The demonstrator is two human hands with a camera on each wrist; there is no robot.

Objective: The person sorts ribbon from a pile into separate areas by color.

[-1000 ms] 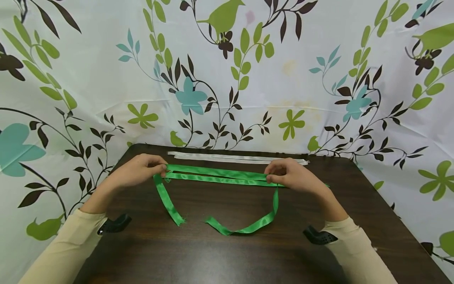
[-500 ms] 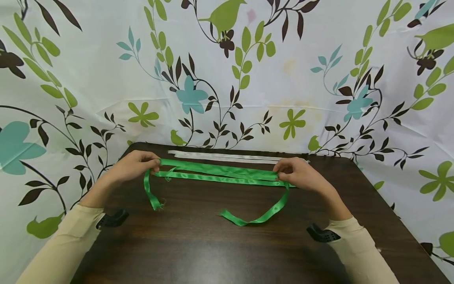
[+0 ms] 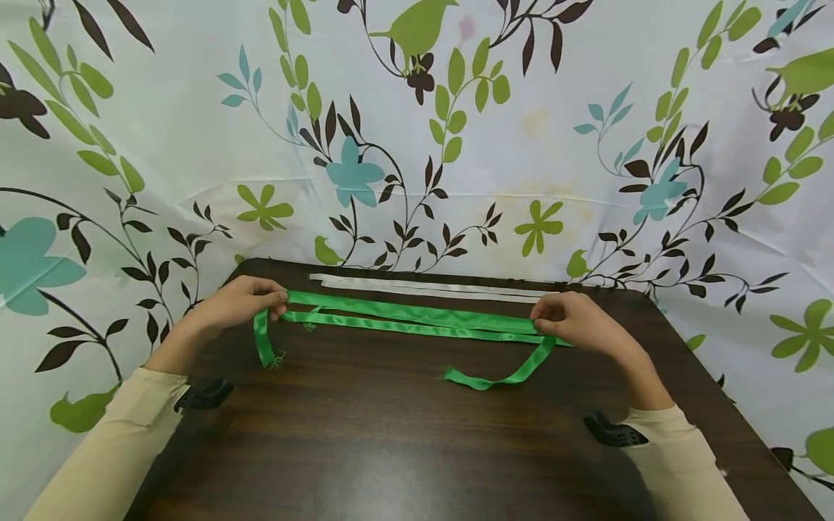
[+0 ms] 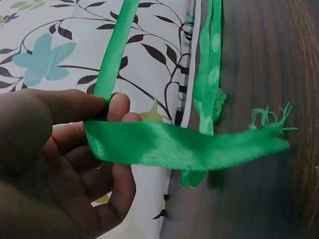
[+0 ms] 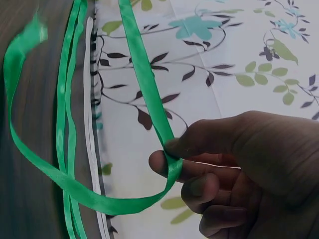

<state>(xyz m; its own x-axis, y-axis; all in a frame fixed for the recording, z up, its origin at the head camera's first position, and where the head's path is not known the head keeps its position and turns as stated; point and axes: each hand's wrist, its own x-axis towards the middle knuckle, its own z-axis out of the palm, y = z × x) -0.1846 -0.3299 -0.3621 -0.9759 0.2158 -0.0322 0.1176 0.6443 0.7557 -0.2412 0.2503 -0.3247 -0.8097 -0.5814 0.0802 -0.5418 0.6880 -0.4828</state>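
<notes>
A green satin ribbon (image 3: 410, 311) stretches between my two hands, pulled straight. My left hand (image 3: 244, 300) pinches it between thumb and forefinger. Beyond that pinch a short tail with a frayed tip hangs down, and the left wrist view shows this frayed ribbon end (image 4: 199, 149) close up. At the other side my right hand (image 3: 583, 324) pinches the ribbon too. From there a longer loose end (image 3: 495, 382) curves down and leftward; in the right wrist view this ribbon (image 5: 99, 200) loops below the fingers. Other green ribbons (image 3: 397, 328) lie on the table just below the stretched one.
White ribbons (image 3: 423, 287) lie along the far edge of the dark wooden table (image 3: 365, 427). Behind the table hangs a white cloth (image 3: 423, 174) printed with leaves, flowers and birds. Dark devices (image 3: 205, 394) are strapped at both sleeve cuffs.
My hands have moved apart, the left to the left and the right to the right. The stretch of ribbon between them has lengthened and both hanging ends have become shorter.
</notes>
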